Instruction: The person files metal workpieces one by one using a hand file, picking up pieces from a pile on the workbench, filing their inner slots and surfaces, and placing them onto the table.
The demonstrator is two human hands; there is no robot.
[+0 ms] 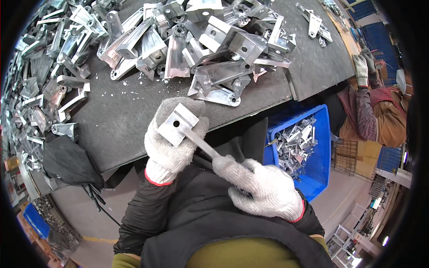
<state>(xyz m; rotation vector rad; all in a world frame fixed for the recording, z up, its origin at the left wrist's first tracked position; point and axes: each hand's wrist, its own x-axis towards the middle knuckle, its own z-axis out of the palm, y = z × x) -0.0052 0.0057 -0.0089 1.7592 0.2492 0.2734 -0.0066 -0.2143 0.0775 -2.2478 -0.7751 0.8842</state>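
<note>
My left hand (166, 151), in a white knit glove with a red cuff, is closed around a cast metal bracket (187, 117). The bracket's square end with a round dark hole faces up, and the glove hides the rest of it. In my gloved right hand (267, 188) is a narrow flat file (201, 143), with the index finger stretched along it. The file's tip meets the square end beside the hole. Just beyond my hands, a heap of similar metal brackets (219, 73) lies on the dark worktable (123, 109).
More brackets (40, 73) cover the table's left side, near a black mesh bag (69, 158). A blue bin (318, 167) of small metal parts stands below the table edge at right. Another person's gloved hand (361, 69) works at the far right. Metal chips dot the tabletop.
</note>
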